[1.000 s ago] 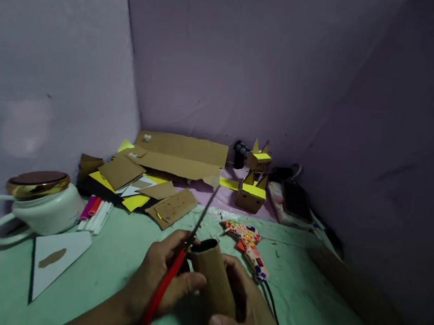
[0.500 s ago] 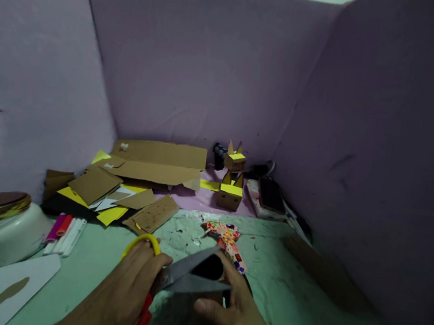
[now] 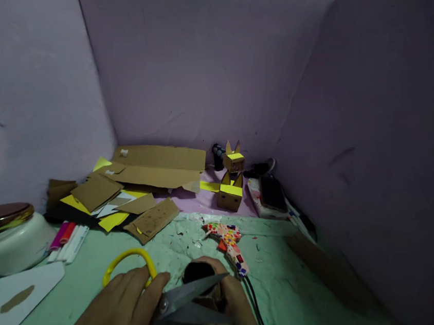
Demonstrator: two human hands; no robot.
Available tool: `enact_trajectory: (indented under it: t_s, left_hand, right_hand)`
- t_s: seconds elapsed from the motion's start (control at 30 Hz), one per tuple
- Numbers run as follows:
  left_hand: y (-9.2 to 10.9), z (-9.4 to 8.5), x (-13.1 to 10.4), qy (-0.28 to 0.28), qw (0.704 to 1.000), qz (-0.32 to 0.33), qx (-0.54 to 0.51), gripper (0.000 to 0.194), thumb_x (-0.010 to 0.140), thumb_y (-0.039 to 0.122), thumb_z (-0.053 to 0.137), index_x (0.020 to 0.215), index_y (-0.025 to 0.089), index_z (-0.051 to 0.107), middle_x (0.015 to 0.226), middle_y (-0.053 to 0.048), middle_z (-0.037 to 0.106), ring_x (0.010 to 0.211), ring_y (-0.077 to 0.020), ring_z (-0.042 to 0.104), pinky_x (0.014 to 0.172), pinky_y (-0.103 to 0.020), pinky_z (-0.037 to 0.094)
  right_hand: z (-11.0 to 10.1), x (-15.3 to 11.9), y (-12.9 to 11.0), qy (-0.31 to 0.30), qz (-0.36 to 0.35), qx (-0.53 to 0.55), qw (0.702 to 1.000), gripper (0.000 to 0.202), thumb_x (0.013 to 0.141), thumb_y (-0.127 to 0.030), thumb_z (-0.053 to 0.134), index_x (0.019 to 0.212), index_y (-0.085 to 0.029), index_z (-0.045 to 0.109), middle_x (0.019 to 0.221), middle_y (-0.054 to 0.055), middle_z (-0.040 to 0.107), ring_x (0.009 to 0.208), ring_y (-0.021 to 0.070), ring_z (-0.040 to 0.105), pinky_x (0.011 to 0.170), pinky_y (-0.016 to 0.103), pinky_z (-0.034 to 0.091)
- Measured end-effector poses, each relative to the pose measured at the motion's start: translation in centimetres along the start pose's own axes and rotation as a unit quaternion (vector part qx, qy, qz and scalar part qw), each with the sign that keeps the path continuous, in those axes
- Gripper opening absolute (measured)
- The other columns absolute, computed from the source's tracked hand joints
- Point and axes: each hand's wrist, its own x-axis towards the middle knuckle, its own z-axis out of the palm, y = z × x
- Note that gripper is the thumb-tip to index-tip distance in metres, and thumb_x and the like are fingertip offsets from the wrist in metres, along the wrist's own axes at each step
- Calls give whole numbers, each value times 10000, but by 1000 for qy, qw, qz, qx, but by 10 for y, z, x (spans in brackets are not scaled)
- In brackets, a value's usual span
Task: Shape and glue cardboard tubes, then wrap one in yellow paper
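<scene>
My left hand (image 3: 120, 305) is closed on a pair of scissors (image 3: 186, 295) with one yellow handle loop and a red one. Their blades stand apart and point right, across a short brown cardboard tube (image 3: 196, 271). Around the tube's right side, the fingers of my right hand (image 3: 241, 320) are wrapped. The dark inside of the tube faces up toward me, and its lower part is hidden by the blades. Just beyond my right hand lies a colourful patterned glue gun (image 3: 233, 249), its black cord running toward me.
Cardboard pieces (image 3: 158, 164) and yellow paper (image 3: 113, 220) lie at the back left. Two eared cardboard boxes (image 3: 229, 199) stand mid-back, with a phone (image 3: 273, 193) to their right. Markers (image 3: 69, 242) and a white lidded pot (image 3: 11, 239) sit at the left.
Both hands and the scissors have moved lower, toward me. The tube has tipped so its open end shows more clearly, and the yellow loop is more visible.
</scene>
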Motion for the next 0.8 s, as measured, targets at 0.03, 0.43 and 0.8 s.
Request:
enact_trajectory:
  t_s: [0.03, 0.43, 0.8]
  left_hand:
    - [0, -1, 1, 0, 1000, 4, 3, 412, 821, 71, 462, 1208, 189, 538, 909, -101, 707, 767, -220, 667, 581, -255, 506]
    - [4, -15, 8, 53, 996, 31, 62, 351, 882, 44, 322, 1153, 129, 528, 805, -111, 689, 691, -216, 653, 617, -298, 522]
    - [-1, -12, 4, 43, 998, 45, 16, 420, 851, 45, 363, 1235, 147, 501, 794, -85, 676, 674, -190, 631, 627, -273, 543]
  right_hand:
    - [0, -1, -1, 12, -2, -15, 1000, 400, 642, -264, 759, 1035, -258, 683, 915, 44, 654, 835, 247, 599, 686, 326, 485]
    - [-1, -8, -6, 26, 15, -100, 994, 377, 706, -339, 721, 1080, -296, 698, 1059, 72, 664, 971, 302, 584, 882, 448, 429]
    - [-5, 2, 0, -20, -41, -94, 995, 329, 731, -372, 704, 1045, -276, 686, 906, 54, 652, 799, 244, 586, 705, 351, 469]
